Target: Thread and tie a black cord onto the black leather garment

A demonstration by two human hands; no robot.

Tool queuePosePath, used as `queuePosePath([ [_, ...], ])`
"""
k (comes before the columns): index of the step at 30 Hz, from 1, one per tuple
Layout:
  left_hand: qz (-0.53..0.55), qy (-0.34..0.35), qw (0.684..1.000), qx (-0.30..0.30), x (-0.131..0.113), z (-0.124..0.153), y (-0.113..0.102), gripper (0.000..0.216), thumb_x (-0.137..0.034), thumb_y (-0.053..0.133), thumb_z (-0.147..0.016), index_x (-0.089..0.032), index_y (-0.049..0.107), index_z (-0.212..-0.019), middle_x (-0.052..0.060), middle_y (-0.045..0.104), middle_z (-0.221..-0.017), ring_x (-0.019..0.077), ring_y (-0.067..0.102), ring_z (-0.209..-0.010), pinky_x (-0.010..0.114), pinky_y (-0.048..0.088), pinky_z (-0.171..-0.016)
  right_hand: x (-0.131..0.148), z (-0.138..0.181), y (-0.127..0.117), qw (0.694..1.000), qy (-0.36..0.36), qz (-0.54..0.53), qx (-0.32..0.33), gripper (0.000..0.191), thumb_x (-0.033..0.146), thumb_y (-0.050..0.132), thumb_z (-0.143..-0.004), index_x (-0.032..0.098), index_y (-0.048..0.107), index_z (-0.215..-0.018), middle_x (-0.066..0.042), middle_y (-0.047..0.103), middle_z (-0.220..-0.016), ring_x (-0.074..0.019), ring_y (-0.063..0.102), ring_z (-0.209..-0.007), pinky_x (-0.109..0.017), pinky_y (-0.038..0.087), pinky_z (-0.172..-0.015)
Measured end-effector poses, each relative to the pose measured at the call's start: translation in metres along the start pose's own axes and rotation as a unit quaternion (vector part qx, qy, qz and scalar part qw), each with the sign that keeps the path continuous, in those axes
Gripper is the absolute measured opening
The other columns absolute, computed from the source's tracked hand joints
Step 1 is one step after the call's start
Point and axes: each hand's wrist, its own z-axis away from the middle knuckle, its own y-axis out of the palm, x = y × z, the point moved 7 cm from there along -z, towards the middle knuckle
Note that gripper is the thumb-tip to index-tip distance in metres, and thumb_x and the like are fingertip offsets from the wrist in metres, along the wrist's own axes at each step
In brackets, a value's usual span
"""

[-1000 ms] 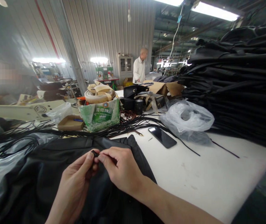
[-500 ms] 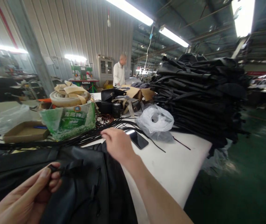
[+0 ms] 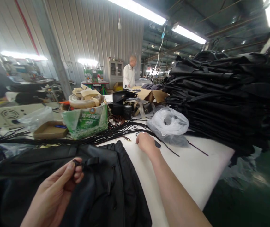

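Observation:
A black bag (image 3: 94, 186) with a smooth, leather-like surface lies across the near left of the table. My left hand (image 3: 61, 186) is over it, thumb and fingers closed on a small black strap end (image 3: 77, 162) at a short strap loop. The exact form of that end is hidden by the fingers. Farther right, my right hand (image 3: 146, 144) is low over the white table, fingers curled together. Something thin shows at its fingertips, too small to name. Behind this hand a dark phone (image 3: 158, 144) is partly covered. A pen-like thing (image 3: 127, 138) lies just left of it.
Black cords (image 3: 94, 134) run across the table behind the bag. Beyond are a green carton (image 3: 87, 121) with tape rolls, a shallow cardboard tray (image 3: 51, 130) and a clear plastic bag (image 3: 169, 123). A tall black stack (image 3: 220, 94) rises at right. A person (image 3: 129, 74) stands farther back.
The view has turned left, so the scene sits farther right. My right hand has moved right across the table, over the phone, uncovering the pen-like thing. My left hand keeps its pinch.

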Motion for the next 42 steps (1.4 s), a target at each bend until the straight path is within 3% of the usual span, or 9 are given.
queuePosePath([
  [4,-0.002,0.047,0.999,0.012,-0.012,0.008,0.013,0.073,-0.048,0.120,-0.042,-0.009,0.090,-0.096,0.010,0.071,-0.085,0.0156,0.061,-0.076,0.020,0.061,-0.063,0.012,0.000,-0.002,0.999,-0.027,-0.038,-0.014,0.033,-0.006,0.063,-0.097,0.005,0.087,-0.118,-0.030,0.080,-0.123,-0.0396,0.078,-0.124,-0.043,0.057,-0.106],
  [8,0.011,0.046,0.999,0.011,-0.011,0.007,0.015,0.073,-0.048,0.120,-0.043,-0.009,0.091,-0.097,0.010,0.070,-0.085,0.0150,0.060,-0.076,0.020,0.061,-0.065,0.060,0.020,-0.013,0.978,-0.146,-0.133,-0.063,0.035,0.004,0.057,-0.112,0.016,0.083,-0.131,-0.015,0.079,-0.136,-0.0256,0.073,-0.132,-0.033,0.053,-0.115],
  [10,0.014,0.040,0.999,0.010,-0.010,0.007,0.015,0.073,-0.048,0.121,-0.041,-0.008,0.091,-0.094,0.011,0.070,-0.083,0.0147,0.059,-0.075,0.020,0.060,-0.064,0.092,0.043,-0.017,0.933,-0.249,-0.246,-0.080,0.024,0.008,0.061,-0.113,0.019,0.082,-0.121,-0.008,0.079,-0.128,-0.0198,0.073,-0.123,-0.029,0.054,-0.111],
  [14,0.001,0.043,0.999,0.012,-0.011,0.008,0.014,0.075,-0.050,0.120,-0.043,-0.008,0.091,-0.098,0.011,0.071,-0.084,0.0150,0.060,-0.076,0.020,0.061,-0.066,0.138,0.098,-0.014,0.802,-0.420,-0.419,-0.071,0.014,0.007,0.071,-0.109,0.018,0.078,-0.109,-0.005,0.076,-0.112,-0.0187,0.072,-0.108,-0.029,0.055,-0.100],
  [17,-0.016,0.049,0.999,0.017,-0.011,0.008,0.013,0.074,-0.052,0.119,-0.046,-0.009,0.091,-0.099,0.012,0.073,-0.088,0.0164,0.062,-0.080,0.020,0.062,-0.067,0.151,0.122,-0.007,0.769,-0.444,-0.454,-0.071,0.017,0.007,0.072,-0.110,0.020,0.082,-0.115,-0.004,0.077,-0.109,-0.0178,0.073,-0.104,-0.027,0.055,-0.095],
  [21,-0.026,0.052,0.998,0.023,-0.011,0.007,0.012,0.070,-0.053,0.119,-0.045,-0.010,0.091,-0.093,0.014,0.075,-0.090,0.0179,0.064,-0.082,0.021,0.063,-0.069,0.157,0.137,-0.005,0.755,-0.452,-0.469,-0.073,0.023,0.009,0.069,-0.112,0.020,0.086,-0.123,-0.005,0.075,-0.107,-0.0176,0.072,-0.098,-0.027,0.055,-0.088],
  [27,-0.014,0.064,0.997,0.028,-0.011,0.006,0.011,0.069,-0.051,0.119,-0.049,-0.010,0.091,-0.098,0.014,0.077,-0.094,0.0180,0.065,-0.084,0.021,0.064,-0.070,0.159,0.139,-0.004,0.743,-0.450,-0.490,-0.074,0.020,0.005,0.074,-0.109,0.018,0.088,-0.116,-0.005,0.081,-0.106,-0.0162,0.075,-0.096,-0.025,0.056,-0.086],
  [34,-0.008,0.057,0.998,0.022,-0.008,0.005,0.011,0.075,-0.052,0.119,-0.048,-0.009,0.091,-0.103,0.016,0.079,-0.103,0.0183,0.067,-0.087,0.020,0.065,-0.073,0.157,0.136,-0.002,0.777,-0.401,-0.482,-0.062,0.017,0.008,0.079,-0.104,0.020,0.090,-0.110,-0.003,0.081,-0.100,-0.0156,0.074,-0.086,-0.025,0.053,-0.074],
  [42,-0.012,0.061,0.998,0.013,-0.008,0.004,0.008,0.075,-0.053,0.120,-0.046,-0.010,0.092,-0.101,0.015,0.079,-0.098,0.0175,0.066,-0.084,0.020,0.064,-0.071,0.159,0.137,0.006,0.774,-0.405,-0.484,-0.055,0.021,0.011,0.076,-0.106,0.022,0.092,-0.113,-0.003,0.088,-0.104,-0.0176,0.082,-0.089,-0.024,0.056,-0.078],
])
